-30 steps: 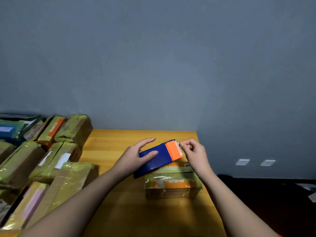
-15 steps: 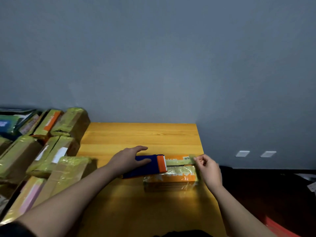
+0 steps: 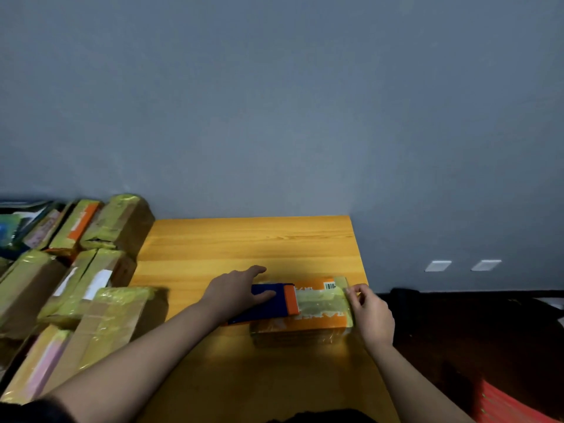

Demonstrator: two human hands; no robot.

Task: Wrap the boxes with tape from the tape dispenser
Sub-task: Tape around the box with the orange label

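— So, where are we? Start big.

— Table (image 3: 250, 239) against the wall, with a heap of wrapped parcels (image 3: 91, 270) stacked to its left. Near the table's right front edge lies the box (image 3: 302, 326), orange on top and already glossy with film on its front face.

— And the dispenser?

— Blue with an orange mouth, the dispenser (image 3: 268, 303) sits on the box's left end. The left hand (image 3: 235, 293) lies over it, thumb along its near side and fingers stretched across the top; I'd call that pressing rather than a clenched grasp.

— The tape itself?

— A strip of tape (image 3: 322, 302) runs from the orange mouth across the lid to the box's right edge. The right hand (image 3: 370, 315) pinches its free end there between thumb and curled fingers.

— Which step, then?

— Laying a length along the top, I'd judge. The end looks held at the corner, not yet pressed down the side.

— Next move?

— Probably fold that end over the right edge and rub it flat, keeping tension so it doesn't wrinkle, while the dispenser is drawn leftward off the box. Whether the strip already sticks to the lid, I can't tell.
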